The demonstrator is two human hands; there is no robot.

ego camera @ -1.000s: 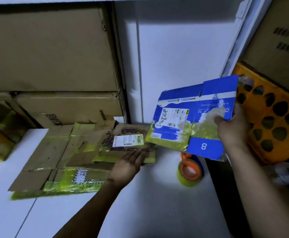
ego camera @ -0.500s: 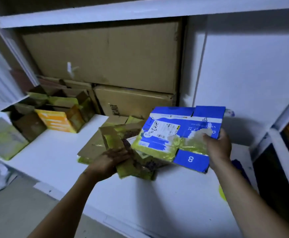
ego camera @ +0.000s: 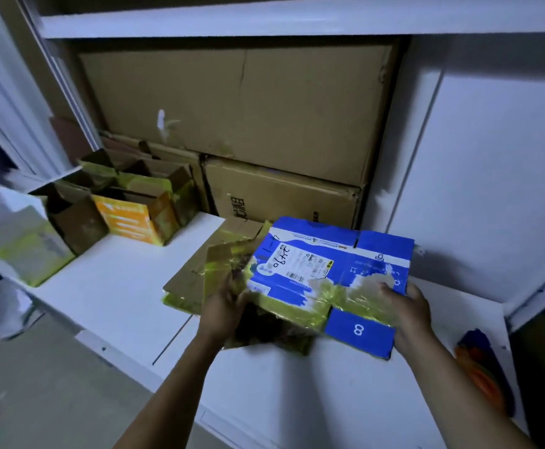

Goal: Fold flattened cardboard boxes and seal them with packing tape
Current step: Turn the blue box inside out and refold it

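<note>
**Flattened blue box** (ego camera: 329, 280), held between both hands just above the white worktop (ego camera: 128, 286). The face is blue and white. A white shipping label (ego camera: 300, 260) sits toward the left hand, wrinkled yellowish tape crosses the middle, and the flap nearest the person is printed "8". The long axis runs side to side, from hand to hand, and the print reads upside down from the person's side. The right hand (ego camera: 407, 309) grips the right edge, thumb on top. The left hand (ego camera: 222, 306) curls round a brown flattened box (ego camera: 222, 264) lying partly beneath the blue one's left end. A blurred orange tape roll (ego camera: 481, 374) lies right of the right hand.
</note>
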